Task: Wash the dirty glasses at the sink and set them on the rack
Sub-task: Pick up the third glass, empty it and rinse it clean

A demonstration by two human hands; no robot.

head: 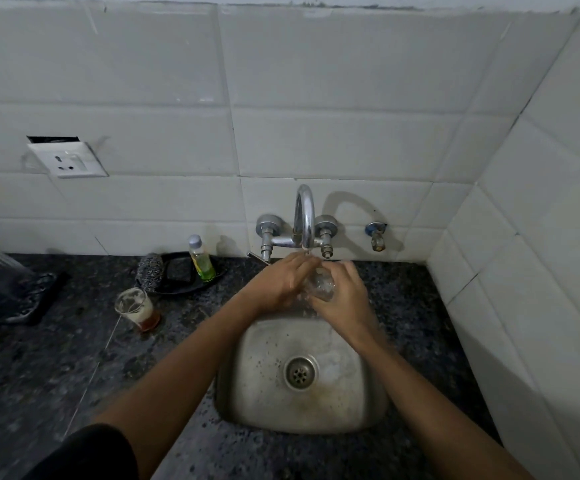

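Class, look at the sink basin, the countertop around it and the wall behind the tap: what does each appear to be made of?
Sink basin: probably stainless steel, dull grey sheen with stains and spots.
Countertop: likely polished granite or similar stone, dark and speckled.
Wall: glossy white ceramic-looking tiles with visible joints.

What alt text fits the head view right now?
Both hands, left hand and right hand, hold a clear glass under the tap above a steel sink. A dirty glass stands on the dark counter to the left.
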